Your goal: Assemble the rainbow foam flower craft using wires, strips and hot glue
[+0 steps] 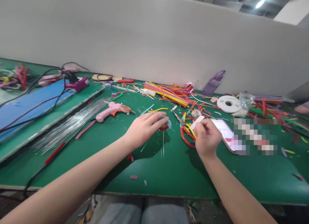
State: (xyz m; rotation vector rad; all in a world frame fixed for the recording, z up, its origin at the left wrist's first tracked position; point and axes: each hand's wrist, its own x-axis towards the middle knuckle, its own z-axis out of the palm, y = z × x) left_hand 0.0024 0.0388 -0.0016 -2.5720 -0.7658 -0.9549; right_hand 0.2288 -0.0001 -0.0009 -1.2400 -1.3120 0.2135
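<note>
Over the middle of the green table point(120, 166), my left hand point(145, 125) is closed on a small red and light-blue craft piece point(169, 123), mostly hidden behind the fingers. Thin clear strands hang below it. My right hand point(209, 137) pinches a short white strip point(197, 122) between thumb and fingers. Just left of that hand lies a pair of scissors point(179, 117) with red and yellow handles, its blades pointing up and left. A pink hot glue gun point(109, 110) rests left of my left hand, nozzle toward it.
Clear glue sticks point(74, 121) lie at left by a blue board point(36, 106) and a purple power socket point(77, 84). Behind my hands are bundled pipe cleaners point(166, 93), a purple bottle point(213, 83) and a white spool point(228, 103). A phone point(224, 133) lies at right.
</note>
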